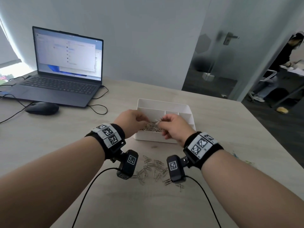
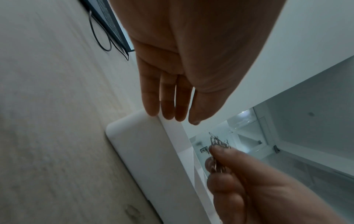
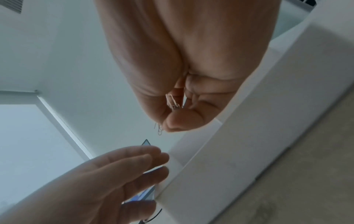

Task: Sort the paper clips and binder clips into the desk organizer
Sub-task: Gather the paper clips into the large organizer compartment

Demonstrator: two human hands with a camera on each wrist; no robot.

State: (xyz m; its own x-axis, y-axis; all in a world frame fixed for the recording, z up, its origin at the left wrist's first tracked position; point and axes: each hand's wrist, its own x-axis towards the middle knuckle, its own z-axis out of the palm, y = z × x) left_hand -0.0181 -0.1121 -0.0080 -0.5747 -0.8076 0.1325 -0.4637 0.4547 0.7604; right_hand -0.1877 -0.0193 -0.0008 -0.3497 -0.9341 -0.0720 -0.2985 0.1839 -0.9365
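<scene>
Pinching a small bunch of silver paper clips between curled fingers and thumb, the right hand is poised over the near compartment of the white desk organizer, where a heap of clips already lies. From the right wrist view the bunch hangs from the fingertips with its long axis pointing down, so the heap sits straight below the grip and, by my reading, the coming move is only to let the fingers part. The left hand is beside it over the organizer's left wall, fingers straight and relaxed, holding nothing as far as the left wrist view shows. More loose paper clips are scattered on the table near the person, between the two wrists and roughly as near one hand as the other. No binder clips are clearly visible; a few small coloured items at the right edge are too small to identify
</scene>
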